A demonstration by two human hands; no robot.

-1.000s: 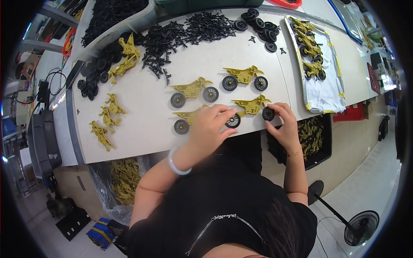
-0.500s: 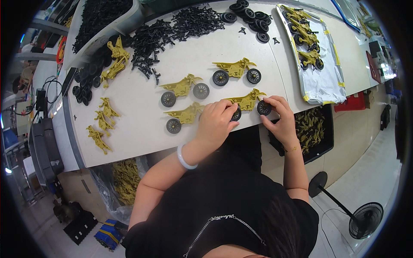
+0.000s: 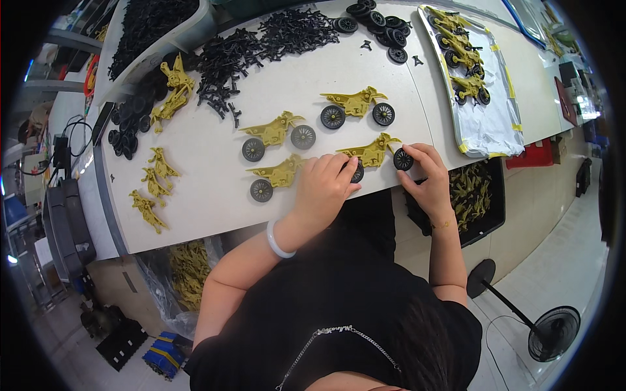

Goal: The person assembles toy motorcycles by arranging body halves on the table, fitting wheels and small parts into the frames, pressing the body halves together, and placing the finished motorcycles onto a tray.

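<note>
White worktable [image 3: 215,189] strewn with toy motorbikes; left hand [image 3: 324,186] and right hand [image 3: 427,179] pinch one motorbike [image 3: 373,153]; fan [image 3: 554,332] on floor.

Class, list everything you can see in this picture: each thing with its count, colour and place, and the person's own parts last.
Toy motorbikes: four, yellow bodies with black wheels, middle of the white table.
Bare bike bodies: several, yellow, table's left side.
Small parts pile: many, black, top of the table.
Loose wheels: several, black, top centre.
Tray: one, white, right, with finished bikes.
Bin: one, black, under the table's right edge, holding yellow bodies.
Fan: one, black, on the floor.
Left hand: on the nearest bike.
Right hand: pinching its front wheel.
</note>
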